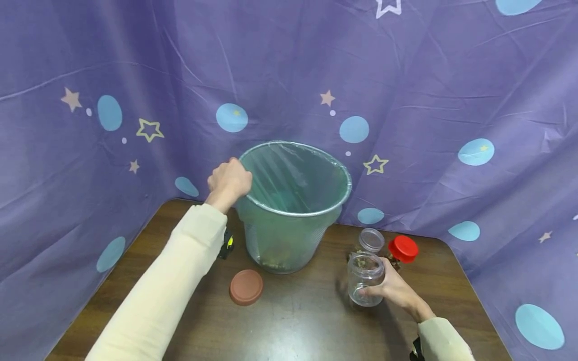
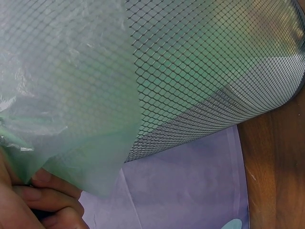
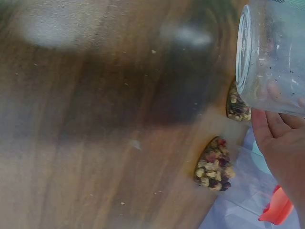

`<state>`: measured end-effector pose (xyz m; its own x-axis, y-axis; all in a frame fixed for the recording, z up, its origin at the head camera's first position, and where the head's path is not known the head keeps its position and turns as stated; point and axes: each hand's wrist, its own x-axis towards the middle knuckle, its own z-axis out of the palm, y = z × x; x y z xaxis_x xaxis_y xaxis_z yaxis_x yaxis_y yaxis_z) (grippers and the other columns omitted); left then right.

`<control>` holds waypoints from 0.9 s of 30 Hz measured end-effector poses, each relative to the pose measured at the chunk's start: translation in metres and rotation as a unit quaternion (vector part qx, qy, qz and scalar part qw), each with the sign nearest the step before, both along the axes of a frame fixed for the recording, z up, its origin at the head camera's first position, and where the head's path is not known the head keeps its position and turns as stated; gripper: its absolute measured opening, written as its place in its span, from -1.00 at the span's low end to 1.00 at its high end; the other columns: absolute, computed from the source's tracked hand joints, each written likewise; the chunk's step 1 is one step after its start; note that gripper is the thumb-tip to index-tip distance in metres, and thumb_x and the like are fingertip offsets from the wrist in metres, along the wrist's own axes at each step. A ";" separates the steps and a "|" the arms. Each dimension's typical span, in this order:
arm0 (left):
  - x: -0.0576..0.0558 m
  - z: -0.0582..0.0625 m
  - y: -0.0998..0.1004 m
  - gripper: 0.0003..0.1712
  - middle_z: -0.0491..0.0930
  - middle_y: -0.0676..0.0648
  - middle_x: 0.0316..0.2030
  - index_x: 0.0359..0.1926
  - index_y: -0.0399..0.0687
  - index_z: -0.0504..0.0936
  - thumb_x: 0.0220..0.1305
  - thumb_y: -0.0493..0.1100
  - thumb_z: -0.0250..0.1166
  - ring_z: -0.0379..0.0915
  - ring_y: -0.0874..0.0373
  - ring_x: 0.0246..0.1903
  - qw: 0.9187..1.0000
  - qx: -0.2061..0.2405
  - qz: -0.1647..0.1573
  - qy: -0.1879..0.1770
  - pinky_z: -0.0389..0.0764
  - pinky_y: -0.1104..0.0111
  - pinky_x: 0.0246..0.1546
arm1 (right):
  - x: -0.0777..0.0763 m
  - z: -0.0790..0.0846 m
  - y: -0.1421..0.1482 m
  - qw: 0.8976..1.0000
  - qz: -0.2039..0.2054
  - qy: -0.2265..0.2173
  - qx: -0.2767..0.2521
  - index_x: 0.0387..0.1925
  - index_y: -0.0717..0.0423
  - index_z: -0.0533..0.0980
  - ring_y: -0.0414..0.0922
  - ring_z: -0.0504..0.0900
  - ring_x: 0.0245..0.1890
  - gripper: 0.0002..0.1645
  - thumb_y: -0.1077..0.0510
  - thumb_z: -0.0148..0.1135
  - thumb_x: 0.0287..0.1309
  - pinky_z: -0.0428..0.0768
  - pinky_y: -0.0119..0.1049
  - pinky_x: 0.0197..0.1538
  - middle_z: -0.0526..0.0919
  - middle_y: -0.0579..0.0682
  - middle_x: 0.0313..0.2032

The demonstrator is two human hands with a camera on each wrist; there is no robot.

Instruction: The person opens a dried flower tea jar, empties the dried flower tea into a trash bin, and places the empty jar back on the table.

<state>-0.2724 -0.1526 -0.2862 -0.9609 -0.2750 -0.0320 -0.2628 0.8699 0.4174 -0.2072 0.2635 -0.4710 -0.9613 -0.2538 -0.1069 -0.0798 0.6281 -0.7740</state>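
My left hand (image 1: 230,179) grips the left side of the rim of a mesh waste bin (image 1: 282,240). A thin green plastic bag (image 2: 76,90) lines the bin and folds down over its outside, and the curled left fingers (image 2: 55,195) hold its edge. In my right hand (image 1: 399,291) is a clear jar (image 1: 365,283) without a lid, upright and close over the table. The right wrist view shows small dark specks inside the jar (image 3: 281,62). Just behind it stand a jar with a clear lid (image 1: 372,239) and a jar with a red lid (image 1: 404,248).
A round reddish-brown lid (image 1: 246,287) lies on the wooden table (image 1: 289,321) in front of the bin. Dried, mixed-colour bits (image 3: 214,167) fill the bottom of the red-lidded jar. A purple curtain (image 1: 289,75) hangs behind the table and along its sides.
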 end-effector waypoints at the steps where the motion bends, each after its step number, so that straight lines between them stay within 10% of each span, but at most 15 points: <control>1: 0.000 0.000 0.000 -0.40 0.53 -0.37 0.13 0.28 -0.32 0.34 0.38 -0.01 -0.09 0.51 -0.28 0.07 1.000 0.000 0.000 0.001 0.56 -0.04 0.01 | 0.001 -0.001 0.000 1.000 -0.002 0.001 0.001 0.38 0.27 0.11 0.06 0.51 0.18 0.20 0.03 0.60 -0.22 0.43 -0.09 0.22 0.43 0.26 0.22; 27: 0.000 0.001 0.002 -0.40 0.51 -0.38 0.16 0.27 -0.32 0.35 0.36 -0.01 -0.09 0.48 -0.29 0.12 1.000 0.001 0.009 0.006 0.54 -0.06 0.05 | 0.008 -0.025 0.009 0.999 -0.019 -0.014 -0.035 0.38 0.23 0.09 0.11 0.43 0.26 0.19 0.11 0.61 -0.21 0.34 -0.07 0.29 0.40 0.27 0.27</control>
<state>-0.2722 -0.1510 -0.2851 -0.9564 -0.2913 -0.0218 -0.2730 0.8644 0.4223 -0.1993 0.2721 -0.4964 -0.9671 -0.2259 -0.1172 -0.0352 0.5748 -0.8175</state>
